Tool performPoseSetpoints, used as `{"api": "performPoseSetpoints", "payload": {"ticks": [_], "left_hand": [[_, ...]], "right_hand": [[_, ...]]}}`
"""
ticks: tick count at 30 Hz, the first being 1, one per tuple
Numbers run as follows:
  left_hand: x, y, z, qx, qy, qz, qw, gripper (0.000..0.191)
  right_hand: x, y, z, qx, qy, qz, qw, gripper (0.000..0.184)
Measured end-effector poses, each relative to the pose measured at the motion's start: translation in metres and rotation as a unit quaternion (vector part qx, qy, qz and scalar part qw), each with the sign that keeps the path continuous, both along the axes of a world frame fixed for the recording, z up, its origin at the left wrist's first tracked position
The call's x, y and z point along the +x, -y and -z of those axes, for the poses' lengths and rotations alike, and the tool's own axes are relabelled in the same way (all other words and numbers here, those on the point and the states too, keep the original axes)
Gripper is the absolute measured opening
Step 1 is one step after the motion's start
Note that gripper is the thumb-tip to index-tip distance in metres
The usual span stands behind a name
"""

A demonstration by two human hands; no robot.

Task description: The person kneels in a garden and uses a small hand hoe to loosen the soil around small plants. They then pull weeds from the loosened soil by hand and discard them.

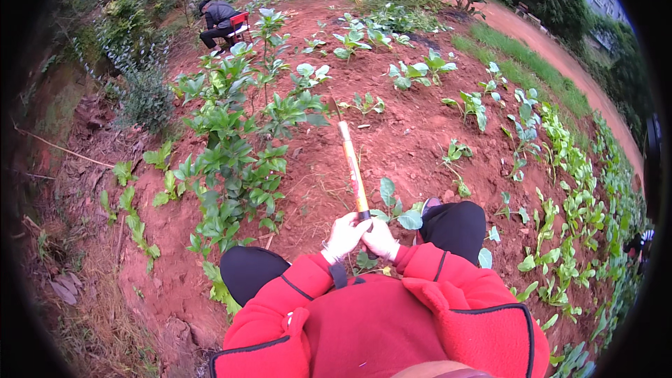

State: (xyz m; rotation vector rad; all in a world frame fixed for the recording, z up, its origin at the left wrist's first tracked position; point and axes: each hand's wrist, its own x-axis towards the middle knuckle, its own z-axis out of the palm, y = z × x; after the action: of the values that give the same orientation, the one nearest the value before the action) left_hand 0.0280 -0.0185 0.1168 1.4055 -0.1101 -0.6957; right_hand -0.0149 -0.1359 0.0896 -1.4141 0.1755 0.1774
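Note:
Both hands are gloved in white and meet in front of my lap. My left hand (345,235) and my right hand (381,240) are closed together around the black grip of a short-handled garden tool (356,172). Its handle is yellow with red, and it points away from me over the soil. A thin rust-brown blade (334,107) tops a pale ferrule; its exact shape is hard to tell. Just right of the handle, a young brassica plant (397,207) grows close to my right hand. Reddish soil (315,178) with dry grass bits lies left of the handle.
A leafy shrub (231,168) stands to my left. Several young brassica plants (409,74) dot the bed ahead, and leafy green rows (569,231) run along the right. A person (220,18) sits on a red chair (240,20) farther off; two more people are beyond.

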Motion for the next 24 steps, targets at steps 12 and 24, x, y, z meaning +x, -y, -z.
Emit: {"api": "performPoseSetpoints", "payload": {"ticks": [12,24], "left_hand": [[-0.012,-0.004,0.054,0.173,-0.251,0.042,0.951,0.03],[-0.011,-0.01,-0.016,0.03,0.063,-0.022,0.997,0.025]], "right_hand": [[-0.001,-0.01,0.035,-0.045,-0.308,-0.054,0.949,0.015],[-0.005,-0.007,-0.025,-0.037,-0.003,-0.028,0.999,0.015]]}}
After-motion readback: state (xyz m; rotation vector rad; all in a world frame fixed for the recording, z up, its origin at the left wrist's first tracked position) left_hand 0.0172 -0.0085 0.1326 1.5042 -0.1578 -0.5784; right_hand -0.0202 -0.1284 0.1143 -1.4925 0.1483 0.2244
